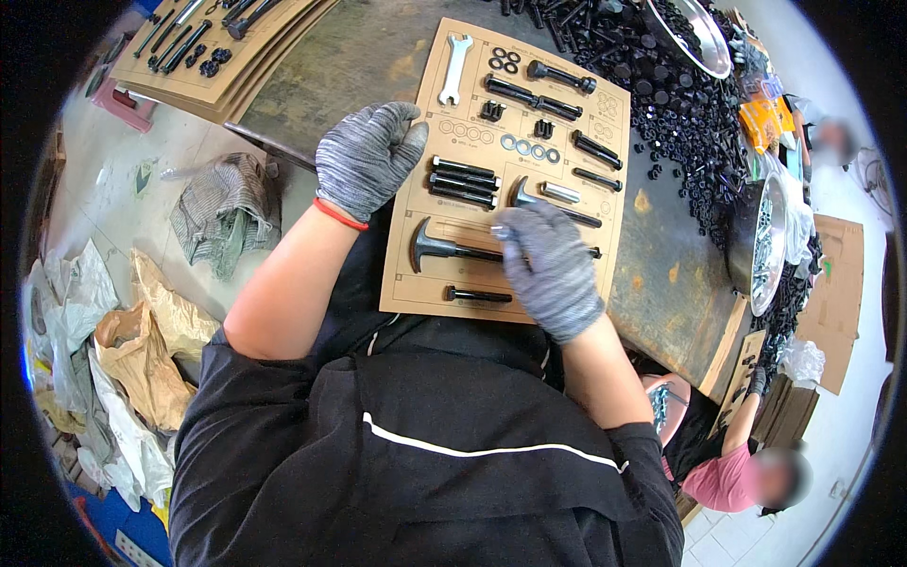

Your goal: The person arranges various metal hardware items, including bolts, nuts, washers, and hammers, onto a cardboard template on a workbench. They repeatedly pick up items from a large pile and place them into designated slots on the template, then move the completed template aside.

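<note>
A brown cardboard layout board (397, 283) lies before me, with outlines printed on it and black bolts (463, 182) in rows. My left hand (367, 156), in a grey knit glove, is by the board's left edge, fingers curled in toward the thumb; whether anything is in them is hidden. My right hand (553, 269), gloved alike, pinches a small silver metal piece (499, 231) above the lower half, over the handle of a black hammer (433, 248). Also on the board are a silver wrench (455, 71), black rings (504, 61), silver washers (531, 148) and a silver sleeve (560, 193).
Loose black bolts and nuts (675, 142) heap on the worktable (661, 302), beside steel bowls (756, 246). More boards (189, 85) are stacked at far left. Bags and paper (142, 350) lie on the floor at left. A co-worker in pink (723, 482) is at lower right.
</note>
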A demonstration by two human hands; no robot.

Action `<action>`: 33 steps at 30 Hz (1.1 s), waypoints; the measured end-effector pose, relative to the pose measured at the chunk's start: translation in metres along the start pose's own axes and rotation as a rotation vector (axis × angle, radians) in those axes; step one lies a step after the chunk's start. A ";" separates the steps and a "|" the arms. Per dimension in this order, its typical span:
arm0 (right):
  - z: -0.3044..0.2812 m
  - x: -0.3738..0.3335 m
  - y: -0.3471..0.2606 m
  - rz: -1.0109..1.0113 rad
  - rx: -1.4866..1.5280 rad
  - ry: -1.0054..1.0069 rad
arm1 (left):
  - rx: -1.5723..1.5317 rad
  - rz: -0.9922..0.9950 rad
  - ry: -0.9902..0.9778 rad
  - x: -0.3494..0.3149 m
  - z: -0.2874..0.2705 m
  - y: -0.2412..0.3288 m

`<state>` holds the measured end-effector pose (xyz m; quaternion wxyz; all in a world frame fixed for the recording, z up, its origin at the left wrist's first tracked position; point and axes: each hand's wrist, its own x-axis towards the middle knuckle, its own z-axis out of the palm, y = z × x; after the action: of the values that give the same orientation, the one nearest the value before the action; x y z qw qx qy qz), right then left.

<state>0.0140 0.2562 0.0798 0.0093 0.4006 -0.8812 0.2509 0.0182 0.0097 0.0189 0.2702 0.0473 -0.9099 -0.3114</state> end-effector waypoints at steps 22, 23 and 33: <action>-0.041 -0.065 0.078 0.467 -0.118 -0.157 | -0.040 0.011 0.013 0.001 0.000 0.001; -0.041 -0.071 0.079 0.467 -0.109 -0.140 | -0.048 0.019 0.017 0.000 0.002 0.001; -0.034 -0.080 0.085 0.200 -0.074 0.047 | -0.027 -0.006 -0.003 -0.001 0.003 -0.002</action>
<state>0.0014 0.3743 0.0548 0.0196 0.3039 -0.9250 0.2274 0.0175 0.0100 0.0148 0.2685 0.0459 -0.9058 -0.3246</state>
